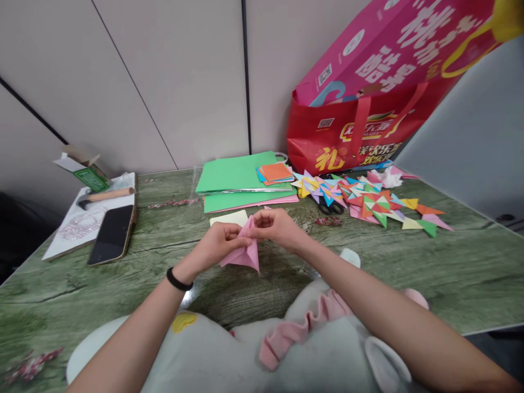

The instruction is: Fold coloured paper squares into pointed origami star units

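Note:
A sheet of pink paper, partly folded with a peak at its top, is held up between both hands above the green table. The fingers of my left hand pinch its left side. On the upper right of the paper, my right hand closes thumb and fingers near the peak. Part of the folds is covered by my fingers. Just behind the hands lies a pale yellow pad of paper, partly hidden by them.
Green sheets and small coloured squares lie at the back. Folded paper pieces and black scissors lie right, before a red bag. A phone and hammer are left. A grey plush sits in front.

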The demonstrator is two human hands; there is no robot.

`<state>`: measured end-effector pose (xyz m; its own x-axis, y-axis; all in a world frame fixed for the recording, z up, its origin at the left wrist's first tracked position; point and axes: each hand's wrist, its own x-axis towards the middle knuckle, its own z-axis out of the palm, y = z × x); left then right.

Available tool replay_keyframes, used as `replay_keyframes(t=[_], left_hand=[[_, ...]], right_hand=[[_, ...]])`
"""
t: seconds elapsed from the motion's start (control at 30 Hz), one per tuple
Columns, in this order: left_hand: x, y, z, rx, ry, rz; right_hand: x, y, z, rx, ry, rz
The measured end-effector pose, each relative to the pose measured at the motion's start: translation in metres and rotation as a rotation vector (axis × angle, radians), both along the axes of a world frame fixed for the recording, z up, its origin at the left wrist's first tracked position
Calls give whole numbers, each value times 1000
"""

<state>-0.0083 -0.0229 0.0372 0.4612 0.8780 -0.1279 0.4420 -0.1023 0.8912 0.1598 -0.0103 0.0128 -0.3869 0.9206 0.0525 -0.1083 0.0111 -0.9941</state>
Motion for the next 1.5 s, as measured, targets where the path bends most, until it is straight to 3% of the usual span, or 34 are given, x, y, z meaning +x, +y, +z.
replay_keyframes(t=[0.17,0.47,1.03,1.3,1.5], left_hand=[[1,-1,2,41,8,72],[1,-2,2,112,61,70],[1,-3,0,77,49,9],[1,-3,0,46,18,42],[-3,0,-4,-6,-101,105]], right_hand=[[0,-1,5,-22,75,-102],[0,-4,10,2,20,-129],[-3,-3,7,25,51,-187],[-4,-4,7,45,69,-158],[4,-3,8,36,74,9]])
